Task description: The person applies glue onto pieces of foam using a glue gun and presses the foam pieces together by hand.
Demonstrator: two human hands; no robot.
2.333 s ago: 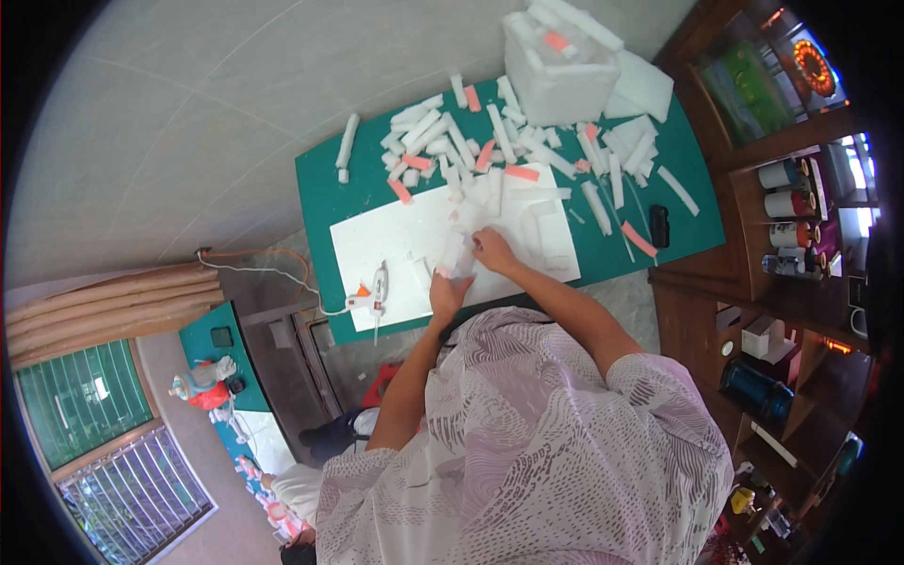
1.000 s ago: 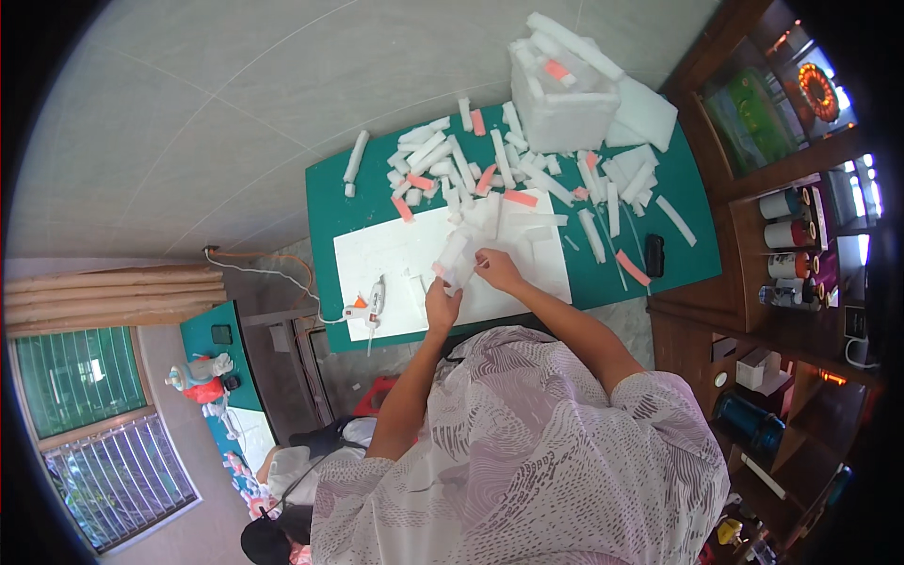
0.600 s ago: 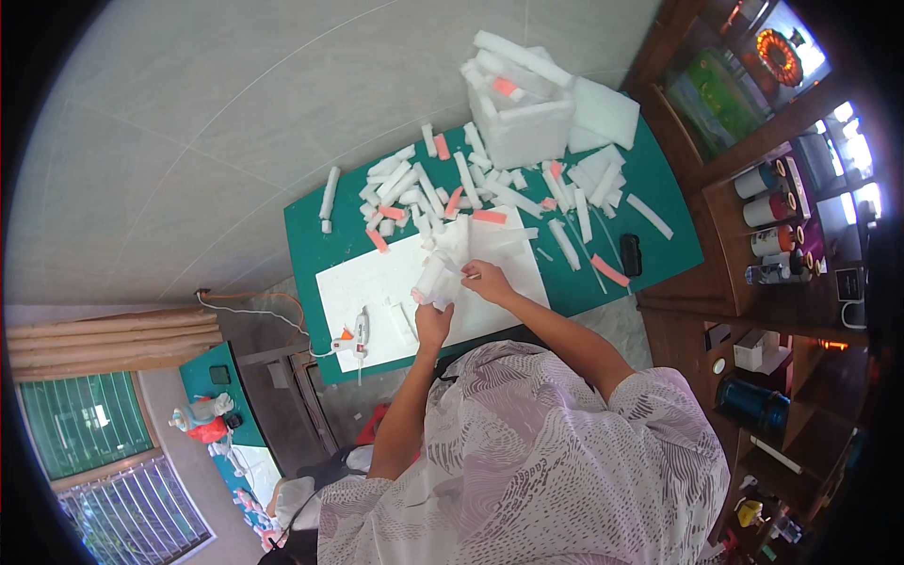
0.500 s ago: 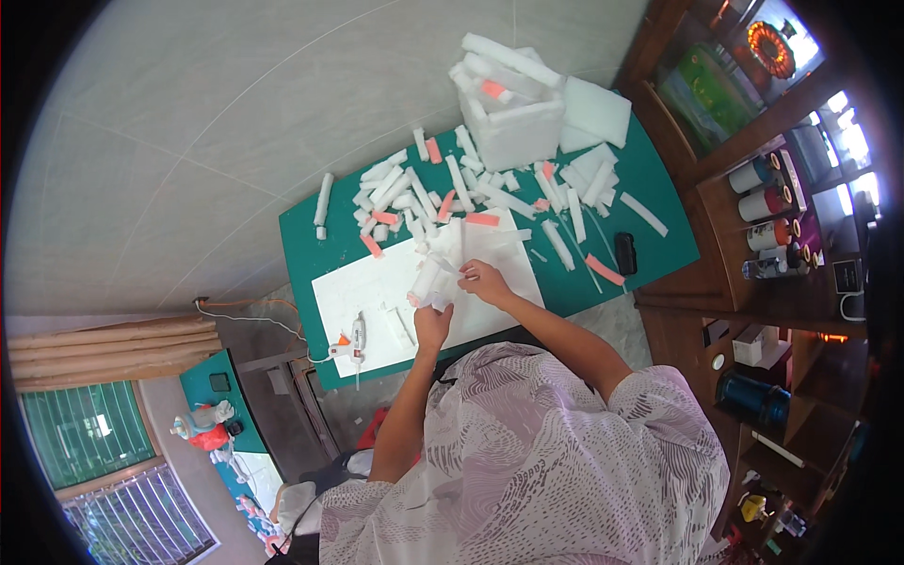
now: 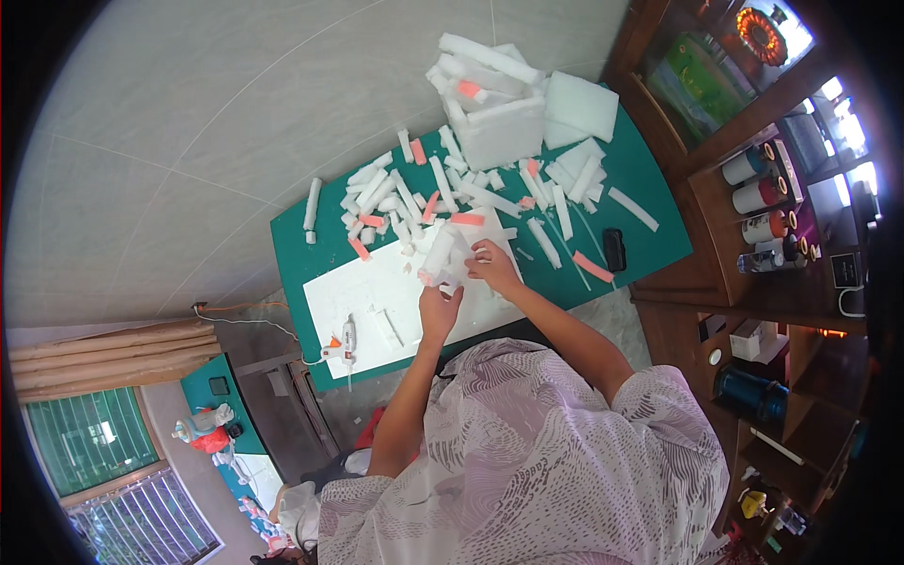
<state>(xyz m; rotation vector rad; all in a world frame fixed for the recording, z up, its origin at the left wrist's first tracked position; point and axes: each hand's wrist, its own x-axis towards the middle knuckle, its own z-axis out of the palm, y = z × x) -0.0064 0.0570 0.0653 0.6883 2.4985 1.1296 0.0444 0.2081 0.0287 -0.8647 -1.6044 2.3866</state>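
Observation:
A white foam piece (image 5: 439,252), with a roll-like part and a pink patch at its near end, is held up over the white board (image 5: 320,290). My left hand (image 5: 441,311) grips its near end from below. On its right side, my right hand (image 5: 492,266) has bent fingers closed on a thin, pale flap or sheet. Where the fingertips meet the foam is hard to make out. To the left of my left hand a white glue gun (image 5: 345,347) with an orange part lies on the board, beside a narrow foam strip (image 5: 387,328).
Loose white and pink foam strips (image 5: 377,193) cover the far part of the green table (image 5: 645,212). A white foam box (image 5: 494,132) full of pieces stands at the back, foam sheets (image 5: 581,108) beside it. A black case (image 5: 614,250) lies right. Wooden shelves (image 5: 697,221) border the right.
The foam piece has turned and risen slightly in my hands. My right hand has shifted a little up and right, its fingers now at the piece's right side. The view has moved slightly.

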